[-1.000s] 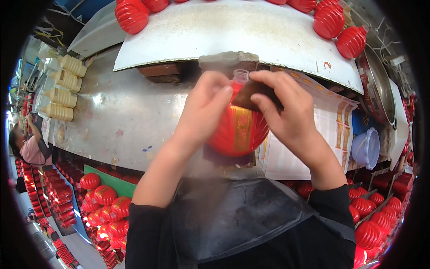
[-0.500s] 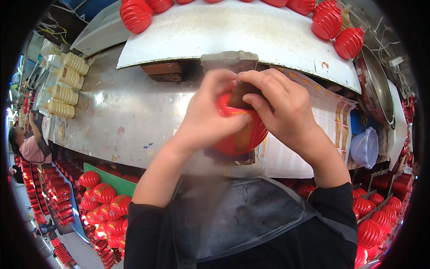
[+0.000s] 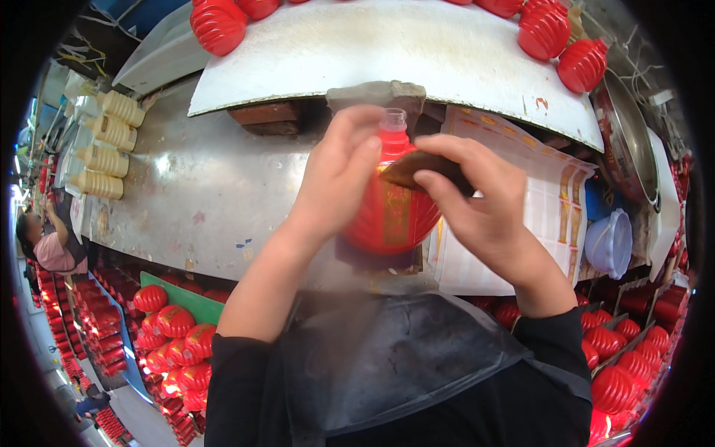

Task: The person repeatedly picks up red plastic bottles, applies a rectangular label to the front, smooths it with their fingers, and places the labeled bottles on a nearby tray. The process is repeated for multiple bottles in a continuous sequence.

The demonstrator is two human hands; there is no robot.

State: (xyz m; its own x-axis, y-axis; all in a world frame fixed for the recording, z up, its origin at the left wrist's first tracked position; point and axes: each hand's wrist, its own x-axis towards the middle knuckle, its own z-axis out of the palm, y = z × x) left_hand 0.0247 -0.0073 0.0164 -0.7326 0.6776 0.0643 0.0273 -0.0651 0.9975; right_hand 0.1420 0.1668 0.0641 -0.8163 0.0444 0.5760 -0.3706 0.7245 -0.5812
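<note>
just this side of the bottle is the person's dark apron (image 3: 402, 365). the bottle (image 3: 395, 220), red with a gold label, is between the hands, its clear neck away from the person. the left hand (image 3: 337, 171) curves against its left side; whether it clamps cannot be told. the right hand (image 3: 482, 182), at its right shoulder, has thumb and fingers clamped on a flat brown piece (image 3: 408, 171). right of the bottle lies a white sheet (image 3: 484, 253); beyond it, a white board (image 3: 387, 45) bears red bottles (image 3: 217, 28).
</note>
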